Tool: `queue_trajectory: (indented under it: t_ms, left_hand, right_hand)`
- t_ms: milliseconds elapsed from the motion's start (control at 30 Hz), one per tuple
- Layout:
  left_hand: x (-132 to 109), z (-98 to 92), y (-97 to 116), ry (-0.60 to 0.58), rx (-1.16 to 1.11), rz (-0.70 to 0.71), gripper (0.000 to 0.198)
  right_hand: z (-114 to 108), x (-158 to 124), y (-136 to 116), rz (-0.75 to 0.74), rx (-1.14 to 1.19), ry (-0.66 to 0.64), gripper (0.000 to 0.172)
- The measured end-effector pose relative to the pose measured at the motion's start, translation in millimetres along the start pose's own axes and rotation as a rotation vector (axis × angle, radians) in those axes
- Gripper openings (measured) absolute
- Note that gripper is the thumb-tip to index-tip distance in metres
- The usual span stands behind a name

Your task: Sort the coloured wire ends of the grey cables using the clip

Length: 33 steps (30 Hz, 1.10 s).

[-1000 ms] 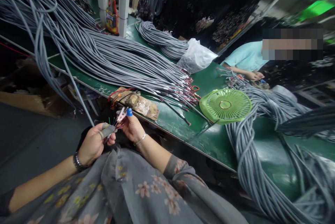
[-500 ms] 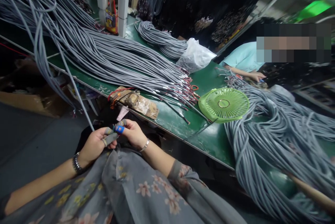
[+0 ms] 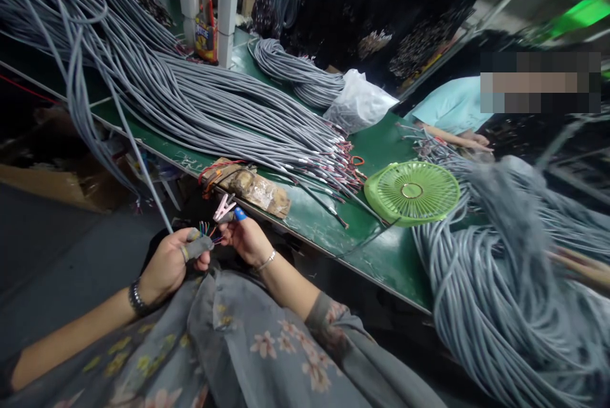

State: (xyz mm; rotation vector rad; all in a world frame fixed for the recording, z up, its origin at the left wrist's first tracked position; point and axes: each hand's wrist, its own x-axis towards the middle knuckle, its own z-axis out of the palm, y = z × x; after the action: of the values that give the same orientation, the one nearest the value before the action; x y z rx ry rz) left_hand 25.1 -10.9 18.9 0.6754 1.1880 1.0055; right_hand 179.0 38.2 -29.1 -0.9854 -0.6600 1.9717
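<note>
My left hand (image 3: 170, 262) is closed around the end of a grey cable (image 3: 143, 170), whose thin coloured wires (image 3: 206, 229) fan out above my thumb; grey covers sit on my fingertips. My right hand (image 3: 245, 238) is pinched on a small pink cutter (image 3: 223, 207) held just right of those wires, with a blue cover on one fingertip. Both hands hover above my lap, in front of the green table's (image 3: 381, 255) near edge. The cable runs up and left from my left hand toward the hanging bundle.
A long bundle of grey cables (image 3: 229, 109) lies across the table, its stripped ends near a green fan (image 3: 412, 190). A brown packet (image 3: 250, 185) lies at the table edge. More cable heaps (image 3: 500, 281) at right. Another person's hands (image 3: 469, 140) work at the far side.
My right hand has lifted the pink cutter back up beside the wire ends after dipping down against my left hand. The cable heap at right is blurred and shifting.
</note>
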Motion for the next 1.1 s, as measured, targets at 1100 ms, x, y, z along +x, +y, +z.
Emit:
queue_trajectory:
  t_ms: [1100]
  left_hand:
    - [12,8.2,1,0.010,0.029,-0.056,0.029]
  right_hand:
    - [18,22,-5,-0.103,0.092,0.079,0.047]
